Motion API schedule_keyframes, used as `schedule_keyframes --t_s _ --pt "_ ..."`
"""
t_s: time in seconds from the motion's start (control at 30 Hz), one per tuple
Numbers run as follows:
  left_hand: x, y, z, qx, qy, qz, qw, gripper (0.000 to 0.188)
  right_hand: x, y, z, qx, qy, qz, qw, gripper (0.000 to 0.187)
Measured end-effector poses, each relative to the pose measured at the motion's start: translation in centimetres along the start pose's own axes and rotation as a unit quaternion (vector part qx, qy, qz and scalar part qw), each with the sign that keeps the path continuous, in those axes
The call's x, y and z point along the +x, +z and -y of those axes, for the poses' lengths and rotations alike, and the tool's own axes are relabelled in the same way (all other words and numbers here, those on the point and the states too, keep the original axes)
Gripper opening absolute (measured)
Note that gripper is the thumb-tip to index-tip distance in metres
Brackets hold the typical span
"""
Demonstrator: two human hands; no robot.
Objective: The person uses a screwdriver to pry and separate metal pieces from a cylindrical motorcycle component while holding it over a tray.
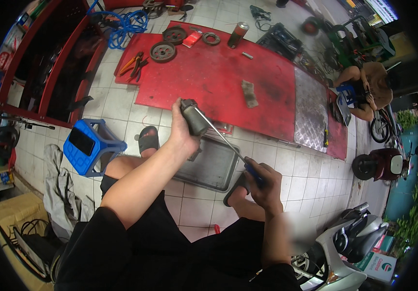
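My left hand (182, 133) is wrapped round a dark grey cylindrical metal part (196, 122) that looks like a small motor, held up at a tilt. In my right hand (266, 186) is the blue handle of a long screwdriver (222, 137). Its steel shaft slants up to the left, and the tip reaches the upper end of the metal part; whether it sits in a screw I cannot tell. Below both hands lies a grey metal tray (232, 169) on the tiled floor. My left fingers and palm hide part of the cylinder.
Ahead is a low red work platform (209, 77) with pliers (135, 64), round metal parts (163, 51), a spray can (238, 35) and a rag (249, 93). A blue stool (85, 145) bearing a phone stands left. A parked motorbike (337, 257) is at lower right; another person (364, 89) sits far right.
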State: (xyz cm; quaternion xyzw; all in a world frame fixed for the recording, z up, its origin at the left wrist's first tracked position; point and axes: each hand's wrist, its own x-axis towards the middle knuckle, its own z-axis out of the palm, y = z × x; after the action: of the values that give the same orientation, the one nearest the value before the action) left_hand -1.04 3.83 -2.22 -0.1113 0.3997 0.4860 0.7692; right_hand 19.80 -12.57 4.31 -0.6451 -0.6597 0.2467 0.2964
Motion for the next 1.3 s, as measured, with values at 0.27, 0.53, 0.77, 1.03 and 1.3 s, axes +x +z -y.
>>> schedule_keyframes --t_s 0.27,0.53,0.77,1.03,1.3 --pt "-0.7 0.2 -0.5 0.012 0.003 0.014 1.000 0.039 -0.1 0.3 0.3 -0.009 0.004 0.003 1.000 0.042" --pt "-0.9 0.8 -0.5 0.011 -0.001 -0.019 1.000 0.039 -0.3 0.0 0.5 -0.025 -0.007 -0.001 1.000 0.038" --pt "-0.7 0.4 -0.5 0.004 0.003 0.011 1.000 0.039 -0.3 0.4 0.4 -0.013 0.006 -0.001 1.000 0.042" --pt "-0.7 0.3 -0.5 0.007 -0.002 0.021 1.000 0.039 -0.4 0.2 0.6 -0.018 -0.001 0.003 1.000 0.039" --pt "-0.9 0.6 -0.4 0.012 -0.009 -0.004 1.000 0.043 -0.5 0.1 0.5 -0.001 0.012 -0.003 1.000 0.046"
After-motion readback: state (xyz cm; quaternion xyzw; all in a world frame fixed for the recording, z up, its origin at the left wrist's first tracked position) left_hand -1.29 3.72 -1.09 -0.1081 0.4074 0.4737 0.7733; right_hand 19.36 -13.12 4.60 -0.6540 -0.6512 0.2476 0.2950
